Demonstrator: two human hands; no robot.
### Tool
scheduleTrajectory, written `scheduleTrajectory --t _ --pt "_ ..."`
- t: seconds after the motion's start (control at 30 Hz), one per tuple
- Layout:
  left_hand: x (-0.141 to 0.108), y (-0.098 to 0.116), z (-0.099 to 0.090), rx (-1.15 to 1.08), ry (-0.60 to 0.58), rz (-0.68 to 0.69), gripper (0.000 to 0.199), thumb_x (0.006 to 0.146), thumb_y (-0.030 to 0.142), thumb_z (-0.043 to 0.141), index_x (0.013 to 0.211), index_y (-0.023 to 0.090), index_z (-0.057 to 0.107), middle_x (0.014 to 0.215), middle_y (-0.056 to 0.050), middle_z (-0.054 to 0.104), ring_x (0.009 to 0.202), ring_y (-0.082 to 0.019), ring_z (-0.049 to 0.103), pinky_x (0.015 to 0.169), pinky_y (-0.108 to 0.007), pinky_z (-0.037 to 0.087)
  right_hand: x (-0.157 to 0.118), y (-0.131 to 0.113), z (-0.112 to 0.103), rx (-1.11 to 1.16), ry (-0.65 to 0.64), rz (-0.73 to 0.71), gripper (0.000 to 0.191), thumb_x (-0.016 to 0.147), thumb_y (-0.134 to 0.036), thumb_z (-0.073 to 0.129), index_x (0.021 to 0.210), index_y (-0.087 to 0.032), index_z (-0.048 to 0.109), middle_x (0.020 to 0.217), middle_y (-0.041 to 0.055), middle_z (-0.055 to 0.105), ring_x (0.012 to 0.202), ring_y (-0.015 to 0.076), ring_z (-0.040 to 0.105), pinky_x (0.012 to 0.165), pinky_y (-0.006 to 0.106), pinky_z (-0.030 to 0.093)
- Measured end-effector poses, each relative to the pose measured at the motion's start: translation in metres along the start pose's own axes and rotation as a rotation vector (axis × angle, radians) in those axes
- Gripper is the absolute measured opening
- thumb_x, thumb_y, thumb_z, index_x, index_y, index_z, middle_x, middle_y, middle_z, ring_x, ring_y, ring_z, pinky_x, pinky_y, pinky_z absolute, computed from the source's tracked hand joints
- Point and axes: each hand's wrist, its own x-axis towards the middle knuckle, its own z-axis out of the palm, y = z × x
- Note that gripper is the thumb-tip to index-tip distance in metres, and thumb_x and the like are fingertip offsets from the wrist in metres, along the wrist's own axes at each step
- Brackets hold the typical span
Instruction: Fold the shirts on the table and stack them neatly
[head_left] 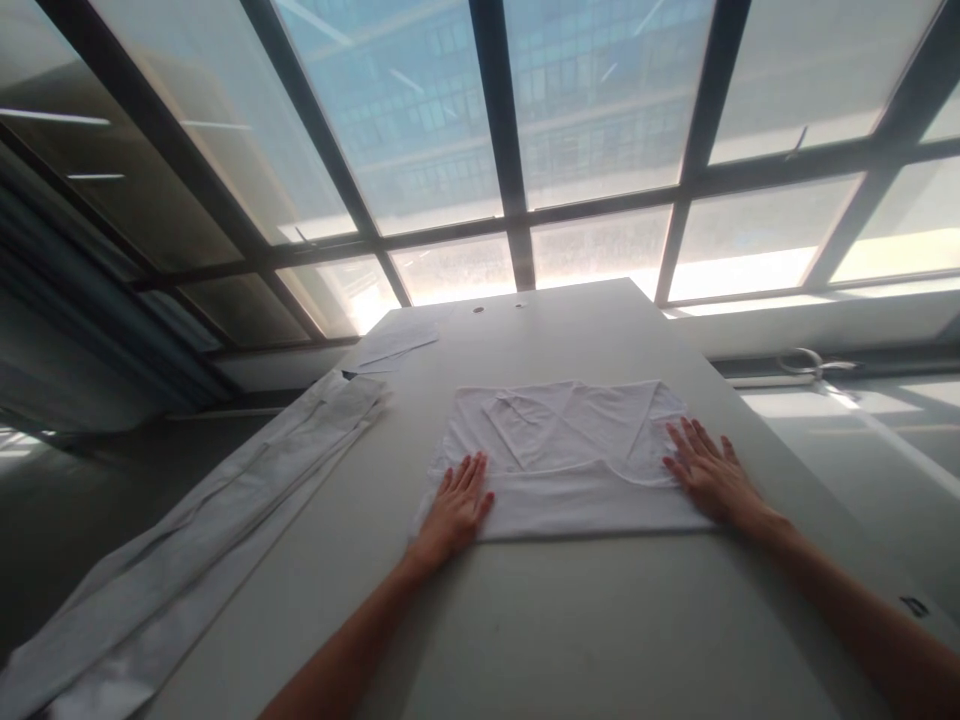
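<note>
A white cloth (570, 430) lies folded on the white table (525, 620), its upper layer creased and its lower edge running straight across. My left hand (456, 508) rests flat on the cloth's left side, fingers spread and pointing away from me. On the right side, my right hand (709, 475) lies palm down, its fingertips on the cloth's edge and its fingers apart. Neither hand grips anything.
Long white fabric (247, 500) lies along the table's left edge and hangs over it. Beyond it are white sheets (394, 345) at the far left corner. Large windows (600, 100) stand behind the table, and a dark curtain (97, 270) hangs at left.
</note>
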Motion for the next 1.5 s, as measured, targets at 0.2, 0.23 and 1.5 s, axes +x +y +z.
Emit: scheduleTrajectory --t 0.2,0.23,1.5 --pt "-0.033 -0.053 -0.002 0.089 -0.021 -0.211 0.062 0.106 0.044 0.024 0.161 0.014 0.028 0.166 -0.012 0.023 0.154 -0.030 0.019 0.121 -0.057 0.021 0.002 0.002 0.000 0.012 -0.057 -0.032 0.068 0.103 -0.056 0.020 0.160 -0.020 0.030 0.165 0.0121 0.028 0.154 0.0296 0.018 0.121 0.062 0.013" --pt "-0.035 -0.057 -0.001 0.089 -0.019 -0.221 0.062 0.106 0.044 0.024 0.160 0.014 0.029 0.166 -0.013 0.024 0.154 -0.030 0.020 0.121 -0.057 0.021 0.002 0.002 0.000 0.014 -0.070 -0.040 0.068 0.103 -0.056 0.020 0.159 -0.021 0.032 0.164 0.0117 0.030 0.153 0.0296 0.020 0.121 0.062 0.013" --pt "0.245 -0.149 -0.047 -0.193 0.026 -0.203 0.018 0.076 0.038 0.071 0.082 0.021 0.074 0.099 -0.006 0.073 0.099 -0.024 0.067 0.088 -0.033 0.050 0.215 0.046 -0.001 0.451 -0.258 -0.057 0.020 0.075 -0.027 0.065 0.085 -0.014 0.077 0.079 0.0072 0.076 0.077 0.0221 0.070 0.071 0.028 0.053"
